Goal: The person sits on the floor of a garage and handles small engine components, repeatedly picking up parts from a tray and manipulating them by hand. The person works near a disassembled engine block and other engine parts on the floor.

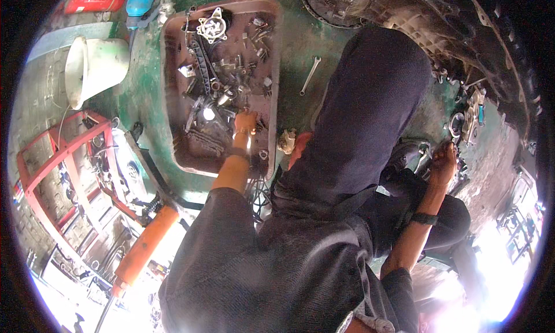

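My left hand (pixel 245 122) reaches into a large brown tray (pixel 273 61), low over the loose metal parts near its right side. Its fingers are curled downward and look closed; anything in them is too small to make out. Around it lie small dark fittings, a bright round piece (pixel 208 113) and a long dark slotted strip (pixel 202 64). Off to the right, my right hand (pixel 444 160), a dark band on its wrist, is closed beside a cluster of metal parts (pixel 471 122). What its fingers grip is unclear.
A combination wrench (pixel 311 76) lies on the green floor between tray and raised leg. A pale metal housing (pixel 212 26) sits in the tray's far end. Leftward stand a white bucket (pixel 104 64), red frame (pixel 66 153) and orange cylinder (pixel 147 246). Dirty machinery (pixel 428 20) is at far right.
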`<state>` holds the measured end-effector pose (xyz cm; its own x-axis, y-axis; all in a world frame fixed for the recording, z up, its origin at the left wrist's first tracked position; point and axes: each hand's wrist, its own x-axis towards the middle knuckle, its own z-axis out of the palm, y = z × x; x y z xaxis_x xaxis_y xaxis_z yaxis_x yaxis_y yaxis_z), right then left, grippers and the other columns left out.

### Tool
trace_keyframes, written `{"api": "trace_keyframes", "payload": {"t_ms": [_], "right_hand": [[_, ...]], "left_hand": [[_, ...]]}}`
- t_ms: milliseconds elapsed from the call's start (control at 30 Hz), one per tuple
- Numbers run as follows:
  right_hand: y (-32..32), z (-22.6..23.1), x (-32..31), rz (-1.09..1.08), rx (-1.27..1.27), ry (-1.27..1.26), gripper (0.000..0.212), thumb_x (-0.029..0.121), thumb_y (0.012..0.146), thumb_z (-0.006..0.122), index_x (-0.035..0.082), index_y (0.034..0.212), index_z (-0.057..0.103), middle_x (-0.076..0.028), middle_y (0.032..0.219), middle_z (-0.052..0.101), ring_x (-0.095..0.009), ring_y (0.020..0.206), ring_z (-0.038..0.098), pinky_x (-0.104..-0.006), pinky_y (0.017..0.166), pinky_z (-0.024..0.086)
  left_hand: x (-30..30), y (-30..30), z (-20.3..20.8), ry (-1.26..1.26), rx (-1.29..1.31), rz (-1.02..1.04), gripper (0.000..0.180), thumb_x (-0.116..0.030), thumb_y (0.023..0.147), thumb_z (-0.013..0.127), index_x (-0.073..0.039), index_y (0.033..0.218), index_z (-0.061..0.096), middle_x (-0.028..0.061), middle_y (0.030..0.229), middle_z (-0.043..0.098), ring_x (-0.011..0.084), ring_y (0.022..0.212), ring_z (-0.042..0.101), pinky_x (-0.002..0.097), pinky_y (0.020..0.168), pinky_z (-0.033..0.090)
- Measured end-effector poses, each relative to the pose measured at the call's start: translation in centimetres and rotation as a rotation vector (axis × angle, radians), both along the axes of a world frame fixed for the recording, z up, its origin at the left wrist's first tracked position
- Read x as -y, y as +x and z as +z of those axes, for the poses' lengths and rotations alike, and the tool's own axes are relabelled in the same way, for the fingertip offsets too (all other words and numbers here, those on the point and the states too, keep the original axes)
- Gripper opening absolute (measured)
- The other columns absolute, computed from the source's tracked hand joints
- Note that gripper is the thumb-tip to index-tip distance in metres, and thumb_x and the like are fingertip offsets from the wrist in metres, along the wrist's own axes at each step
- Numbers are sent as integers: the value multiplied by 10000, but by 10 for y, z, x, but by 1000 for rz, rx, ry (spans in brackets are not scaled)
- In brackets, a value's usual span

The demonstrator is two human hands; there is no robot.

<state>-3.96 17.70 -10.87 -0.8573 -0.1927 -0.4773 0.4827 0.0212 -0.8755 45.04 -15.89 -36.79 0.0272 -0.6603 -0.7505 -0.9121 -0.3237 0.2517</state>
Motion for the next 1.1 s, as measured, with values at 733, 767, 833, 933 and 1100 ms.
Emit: {"api": "trace_keyframes", "payload": {"t_ms": [733,767,833,933,1100], "right_hand": [[7,5,7,50,33,-16,123,213,937,548,126,854,525,41,707,456,-76,589,394,-233,535,335],[8,9,11,26,47,-13,152,214,938,549,137,815,503,47,686,423,-73,578,365,-232,527,319],[13,16,19,4,-18,-4,149,204,932,556,116,819,516,43,688,422,-69,587,385,-234,531,334],[20,33,30,-1,-61,-29,151,204,921,573,101,817,539,45,692,436,-65,583,402,-222,521,334],[36,75,41,10,-204,-37,169,221,903,599,52,909,604,48,708,487,-59,612,435,-218,558,371]], "left_hand": [[8,-41,85,-349,156,-71,253,-234,747,658,-1,844,683,188,857,667,322,796,659,408,679,521],[15,-47,107,-467,97,-19,243,-237,756,668,4,784,674,159,749,669,287,697,664,392,600,509],[37,-63,162,-359,-367,470,206,-195,790,666,10,772,649,102,696,636,192,558,600,329,497,464],[49,-104,264,-372,-806,508,184,-185,858,632,-5,880,596,43,628,538,124,471,464,286,437,385],[5,-196,411,-230,-1515,329,118,-70,882,575,7,970,565,34,644,524,84,438,418,247,412,372]]}}
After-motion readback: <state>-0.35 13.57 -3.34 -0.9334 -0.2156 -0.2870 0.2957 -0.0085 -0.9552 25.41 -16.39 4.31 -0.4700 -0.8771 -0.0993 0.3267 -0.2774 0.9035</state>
